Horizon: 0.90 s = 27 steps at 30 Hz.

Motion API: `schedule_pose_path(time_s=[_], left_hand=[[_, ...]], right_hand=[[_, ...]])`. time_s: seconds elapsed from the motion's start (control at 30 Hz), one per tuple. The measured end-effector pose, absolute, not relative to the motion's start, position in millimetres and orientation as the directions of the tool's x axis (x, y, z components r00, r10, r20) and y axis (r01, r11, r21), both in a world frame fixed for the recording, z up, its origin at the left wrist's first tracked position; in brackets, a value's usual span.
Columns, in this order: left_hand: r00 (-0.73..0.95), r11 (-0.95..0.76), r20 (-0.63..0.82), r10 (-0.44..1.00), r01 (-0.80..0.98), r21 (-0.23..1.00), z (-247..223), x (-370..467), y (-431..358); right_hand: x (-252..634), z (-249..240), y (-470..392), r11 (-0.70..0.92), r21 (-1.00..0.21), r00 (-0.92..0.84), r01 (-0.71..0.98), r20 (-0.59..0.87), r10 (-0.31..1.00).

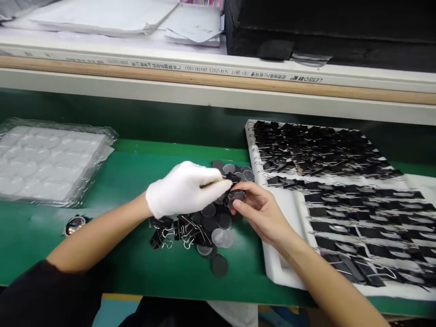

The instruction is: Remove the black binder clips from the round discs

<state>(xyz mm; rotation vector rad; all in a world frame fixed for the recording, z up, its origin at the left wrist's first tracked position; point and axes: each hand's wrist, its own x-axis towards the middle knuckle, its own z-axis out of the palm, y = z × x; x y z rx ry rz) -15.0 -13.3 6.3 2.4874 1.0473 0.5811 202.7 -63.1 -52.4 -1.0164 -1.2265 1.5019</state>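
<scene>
Left hand (190,190) pinches a black binder clip (234,178); right hand (260,211) grips a disc (237,195); a foam tray (277,269) lies near the green tabletop (136,268)'s front edge; a shelf (204,97) spans its back.

On the table (143,270): tray (51,165) left; discs (220,265) centre (binder clips (178,230) at their left); clip-filled trays (272,265) right.

A dark green panel (170,120) stands along the far edge of the green tabletop (248,268); above, a pale-fronted shelf (136,93) carries papers (98,16) toward the left, a black box (330,22) toward the right.
</scene>
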Motion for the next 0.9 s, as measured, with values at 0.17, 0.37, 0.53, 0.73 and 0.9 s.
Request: schedule_pose_path(time_s=[0.17, 0.37, 0.53, 0.73, 0.9], left_hand=[[0.620, -0.630, 0.131, 0.773, 0.730, 0.263, 10, -22, -9], [0.571, -0.543, 0.027, 0.821, 0.765, 0.345, 16, -19, -12], [0.597, -0.502, -0.046, 0.801, 0.710, 0.494, 18, -18, -12], [0.611, -0.528, -0.031, 0.791, 0.707, 0.470, 8, -23, 1], [0.588, -0.526, 0.032, 0.809, 0.696, 0.489, 5, -28, 12]], right_hand=[[200, -49, -63, 0.063, -0.995, -0.262, -0.073, 0.080, 0.962], [201, -48, -67, 0.132, -0.991, -0.302, -0.010, 0.129, 0.945], [202, -50, -67, 0.136, -0.991, -0.313, 0.003, 0.128, 0.941], [203, -52, -63, 0.154, -0.988, -0.274, 0.000, 0.148, 0.950], [208, -57, -57, 0.087, -0.996, -0.076, -0.025, 0.089, 0.993]])
